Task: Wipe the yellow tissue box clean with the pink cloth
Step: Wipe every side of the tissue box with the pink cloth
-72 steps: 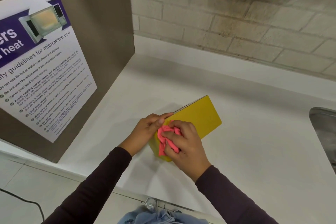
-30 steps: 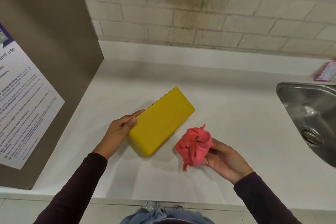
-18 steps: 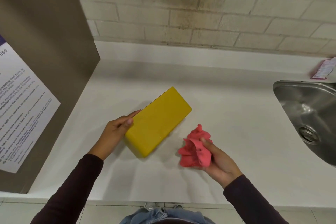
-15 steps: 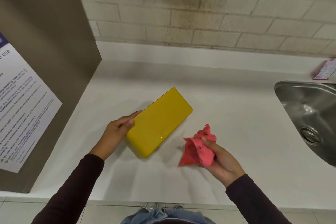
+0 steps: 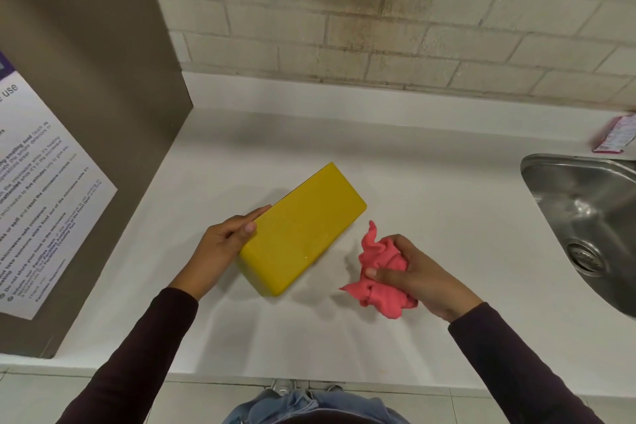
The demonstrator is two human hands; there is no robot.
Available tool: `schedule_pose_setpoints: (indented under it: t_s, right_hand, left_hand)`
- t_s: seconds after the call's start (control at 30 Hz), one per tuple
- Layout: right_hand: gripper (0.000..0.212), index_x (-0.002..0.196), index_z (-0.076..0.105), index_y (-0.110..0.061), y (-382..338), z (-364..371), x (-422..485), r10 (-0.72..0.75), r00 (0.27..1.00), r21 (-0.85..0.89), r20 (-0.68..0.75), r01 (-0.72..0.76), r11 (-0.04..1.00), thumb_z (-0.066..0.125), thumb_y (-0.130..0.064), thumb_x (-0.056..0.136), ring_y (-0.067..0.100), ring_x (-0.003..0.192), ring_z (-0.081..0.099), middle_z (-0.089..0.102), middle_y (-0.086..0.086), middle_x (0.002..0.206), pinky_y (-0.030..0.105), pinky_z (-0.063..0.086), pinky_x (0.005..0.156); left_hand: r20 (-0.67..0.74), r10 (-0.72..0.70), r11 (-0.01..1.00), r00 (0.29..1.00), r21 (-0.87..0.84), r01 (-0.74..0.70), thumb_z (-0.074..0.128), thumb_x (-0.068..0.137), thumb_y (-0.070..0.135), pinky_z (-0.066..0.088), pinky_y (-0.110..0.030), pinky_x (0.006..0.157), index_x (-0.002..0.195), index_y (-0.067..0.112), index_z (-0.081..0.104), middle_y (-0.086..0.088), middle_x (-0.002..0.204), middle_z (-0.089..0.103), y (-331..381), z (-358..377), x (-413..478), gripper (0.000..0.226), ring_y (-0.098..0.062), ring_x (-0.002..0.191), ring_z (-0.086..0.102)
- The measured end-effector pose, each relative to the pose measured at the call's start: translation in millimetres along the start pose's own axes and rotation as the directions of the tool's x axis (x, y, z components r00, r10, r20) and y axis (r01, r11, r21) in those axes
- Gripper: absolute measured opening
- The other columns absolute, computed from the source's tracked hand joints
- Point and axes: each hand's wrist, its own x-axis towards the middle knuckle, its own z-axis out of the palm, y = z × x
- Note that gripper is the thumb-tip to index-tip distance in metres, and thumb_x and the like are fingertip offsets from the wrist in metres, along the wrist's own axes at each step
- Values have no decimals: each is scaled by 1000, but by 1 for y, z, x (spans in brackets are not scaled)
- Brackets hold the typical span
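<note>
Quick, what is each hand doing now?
Left hand: open, resting against the yellow tissue box.
Right hand: closed, holding the pink cloth.

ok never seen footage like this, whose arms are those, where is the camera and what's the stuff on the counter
There is no machine here: the arms belong to a person doing the job bare-handed. The single picture comes from a wide-angle camera worn on the head, looking forward and down, so the arms enter from the bottom. On the white counter lies a yellow tissue box. The left hand rests against its near end, steadying it. The right hand grips a bunched pink cloth, held beside the box and not touching it. A steel sink sits to the right, and a microwave safety poster hangs on the panel at left.
</note>
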Motion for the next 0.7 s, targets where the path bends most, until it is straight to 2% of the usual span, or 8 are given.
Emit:
schedule_pose_setpoints:
  t_s: [0.17,0.2,0.27,0.33,0.4,0.5,0.6,0.7]
  right_hand:
    - [42,86,59,-30,-7,3,10,-328,941,-512,-86,240,825,74,3,66,9,73,58,58,-8,86,16,49,63]
    - [42,88,61,-29,-4,6,13,-431,901,-629,-43,311,712,70,5,66,14,78,59,58,-7,91,23,51,67]
    - [38,106,63,-21,12,9,22,-593,786,-902,174,369,225,63,-1,74,28,100,56,58,1,114,36,46,86]
    - [46,134,48,-16,38,14,28,-461,835,-942,300,335,-7,50,-9,89,36,131,35,38,13,145,46,31,106]
    - [54,147,26,-19,63,21,27,-351,880,-939,318,343,7,41,-12,96,34,144,3,8,12,158,50,12,116]
    - [64,148,24,-25,82,23,18,-467,821,-911,330,407,72,47,-1,93,32,143,-14,-8,7,158,47,-4,113]
    - [80,142,35,-23,87,21,2,-597,755,-877,270,449,172,61,15,77,30,142,21,11,8,158,36,24,109]
    - [71,124,51,-20,89,17,-8,-733,679,-848,32,406,340,67,19,67,17,115,55,36,3,141,18,45,90]
  left_hand:
    - [-1,6,1000,1000,-12,-6,57,53,84,43,-4,83,114,35,61,16,118,63,-1,0,-1,79,8,106,58]
    - [0,4,1000,1000,-11,-4,57,53,84,43,-4,84,115,35,61,16,119,63,-1,0,-1,79,7,107,58]
    - [2,-2,1000,1000,-8,2,57,52,84,44,-8,85,115,35,61,14,120,62,-2,0,0,80,6,110,57]
    - [2,-11,1000,1000,-10,11,57,52,84,42,-13,90,116,35,61,12,122,62,-2,0,0,81,3,113,56]
    - [-1,-13,1000,1000,-2,13,56,52,85,40,-17,94,116,36,60,11,122,62,-2,0,0,81,0,114,56]
    - [1,-18,1000,1000,21,18,54,53,85,40,-21,97,118,36,59,10,121,62,-2,0,0,82,-1,114,55]
    - [2,-14,1000,1000,28,14,53,61,80,39,-20,96,119,36,58,11,121,62,-2,1,-1,74,0,114,55]
    - [-7,-18,999,1000,30,19,47,83,47,39,-21,96,119,35,58,9,123,61,-4,2,-1,40,-2,115,54]
